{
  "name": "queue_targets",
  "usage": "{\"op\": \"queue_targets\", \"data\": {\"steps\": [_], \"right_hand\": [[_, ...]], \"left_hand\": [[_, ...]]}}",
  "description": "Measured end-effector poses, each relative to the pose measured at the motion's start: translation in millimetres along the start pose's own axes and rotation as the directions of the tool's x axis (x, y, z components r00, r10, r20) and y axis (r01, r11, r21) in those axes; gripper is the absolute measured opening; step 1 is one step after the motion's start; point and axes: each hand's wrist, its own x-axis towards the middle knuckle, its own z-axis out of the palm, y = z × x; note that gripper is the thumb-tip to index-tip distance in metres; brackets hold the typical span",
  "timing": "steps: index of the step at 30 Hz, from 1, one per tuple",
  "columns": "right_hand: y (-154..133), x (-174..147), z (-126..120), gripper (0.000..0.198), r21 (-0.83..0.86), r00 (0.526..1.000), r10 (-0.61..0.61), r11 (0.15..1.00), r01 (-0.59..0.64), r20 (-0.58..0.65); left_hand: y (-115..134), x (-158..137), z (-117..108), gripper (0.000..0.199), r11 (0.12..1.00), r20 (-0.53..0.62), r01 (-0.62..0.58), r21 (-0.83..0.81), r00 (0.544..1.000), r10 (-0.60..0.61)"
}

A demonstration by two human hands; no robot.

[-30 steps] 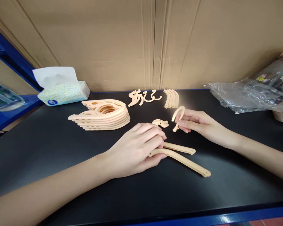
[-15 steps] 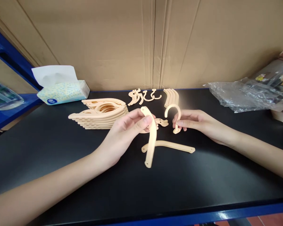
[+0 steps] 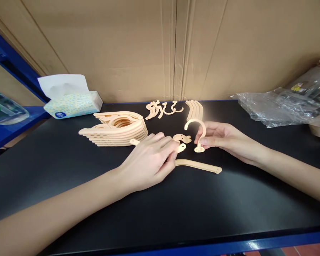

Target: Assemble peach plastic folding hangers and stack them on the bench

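Note:
My left hand (image 3: 152, 161) is closed around a cream plastic hanger arm (image 3: 181, 147); its holed end pokes out past the fingertips, and the other end shows behind the knuckles. In my right hand (image 3: 221, 137), pinched at the stem, a matching hanger hook (image 3: 200, 129) stands upright with its round base down. The two parts are apart, close together. Below them a second hanger arm (image 3: 200, 165) lies on the black table, its left end hidden by my left hand. Just behind my left hand sits a small curved piece (image 3: 183, 138) with holes, partly covered.
A stack of folded hangers (image 3: 114, 129) stands at left, near a tissue pack (image 3: 73, 103). Loose hooks (image 3: 156, 109) and a row of hanger arms (image 3: 194, 109) lie at the back before a cardboard wall (image 3: 122, 53). Clear plastic bags (image 3: 272, 106) lie at right.
My left hand has turned palm-down, swinging the hanger arm from near upright to roughly level, its end pointing at the hook. My right hand has tilted the hook slightly, showing its base.

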Motion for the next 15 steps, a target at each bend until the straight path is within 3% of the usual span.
{"op": "queue_targets", "data": {"steps": [4, 9, 15], "right_hand": [[0.6, 1.5, -2.2, 0.035, 0.068, 1.000, 0.026, 0.997, -0.025, -0.003], [3.4, 3.8, -6.5, 0.033, 0.163, 0.995, -0.026, 0.987, 0.010, 0.092], [4.2, 4.3, -6.0, 0.032, 0.130, 0.995, -0.052, 0.991, 0.040, 0.088]], "left_hand": [[0.3, 0.9, 2.8, 0.018, 0.998, 0.026, -0.051, -0.043, 0.998, 0.052], [-0.7, 0.0, 6.1, 0.024, 0.993, -0.025, -0.118, 0.006, 0.993, 0.118], [-1.0, 0.0, 6.3, 0.026, 0.992, -0.055, -0.125, -0.004, 0.991, 0.125]]}}
